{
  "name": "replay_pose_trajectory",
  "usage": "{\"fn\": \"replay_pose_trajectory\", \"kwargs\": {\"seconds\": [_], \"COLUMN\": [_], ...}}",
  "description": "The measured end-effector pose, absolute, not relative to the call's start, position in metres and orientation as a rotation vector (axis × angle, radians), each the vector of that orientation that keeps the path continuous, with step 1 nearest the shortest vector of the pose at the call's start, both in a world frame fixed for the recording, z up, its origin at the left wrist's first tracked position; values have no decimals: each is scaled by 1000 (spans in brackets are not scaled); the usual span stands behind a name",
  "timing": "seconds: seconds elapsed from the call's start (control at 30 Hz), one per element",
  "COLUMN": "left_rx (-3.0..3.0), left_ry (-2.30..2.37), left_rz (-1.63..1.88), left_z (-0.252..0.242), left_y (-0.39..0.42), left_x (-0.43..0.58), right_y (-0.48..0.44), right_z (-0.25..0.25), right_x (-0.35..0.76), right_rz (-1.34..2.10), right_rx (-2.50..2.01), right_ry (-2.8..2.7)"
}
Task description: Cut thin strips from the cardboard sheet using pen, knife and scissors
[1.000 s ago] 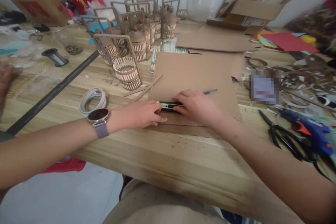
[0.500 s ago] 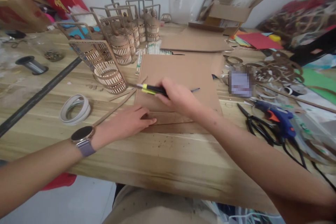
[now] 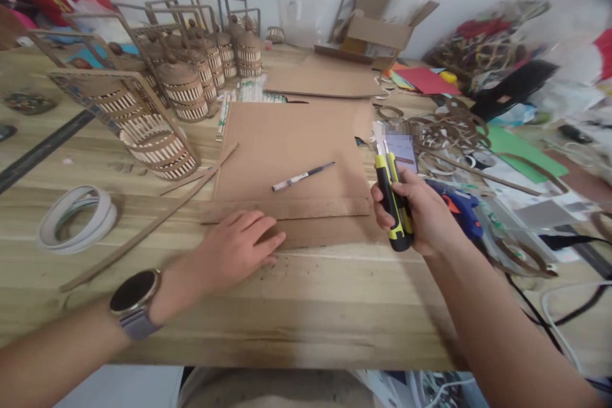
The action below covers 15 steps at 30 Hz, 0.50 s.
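My right hand [image 3: 421, 213] grips a black and yellow utility knife [image 3: 393, 201], held upright at the right edge of the brown cardboard sheet [image 3: 291, 146]. My left hand [image 3: 236, 248] lies flat with fingers spread on a narrow cardboard strip [image 3: 310, 208] at the sheet's near edge. A smartwatch [image 3: 135, 298] is on my left wrist. A pen [image 3: 303, 176] rests on the cardboard between the two hands.
Several slatted cardboard lanterns [image 3: 157, 134] stand at the back left. A tape roll [image 3: 76, 217] lies left, thin strips [image 3: 153, 223] beside it. A blue glue gun [image 3: 459, 204], cardboard rings [image 3: 449, 127], coloured paper and an open box [image 3: 377, 32] crowd the right.
My right hand has lifted the knife off the cardboard and carried it to the right, turning it upright. The pen is now uncovered. My left hand stays on the strip.
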State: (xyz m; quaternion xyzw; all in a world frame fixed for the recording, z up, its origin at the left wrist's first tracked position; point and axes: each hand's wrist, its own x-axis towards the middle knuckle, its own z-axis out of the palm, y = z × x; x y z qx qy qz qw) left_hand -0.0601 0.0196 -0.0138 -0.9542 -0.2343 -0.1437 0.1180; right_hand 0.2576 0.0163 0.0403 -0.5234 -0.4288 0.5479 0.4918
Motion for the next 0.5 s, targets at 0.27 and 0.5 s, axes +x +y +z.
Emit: {"fn": "replay_pose_trajectory", "kwargs": {"seconds": [0.27, 0.5], "left_rx": [-2717, -2686], "left_ry": [-778, -881], "left_rz": [-350, -378], "left_z": [-24, -26], "left_y": [22, 26], "left_x": [-53, -64], "right_y": [14, 10], "right_z": [23, 12], "right_x": [251, 248], "right_rz": [1500, 1629], "right_rx": [-1187, -1141], "right_ry": [-918, -953]}}
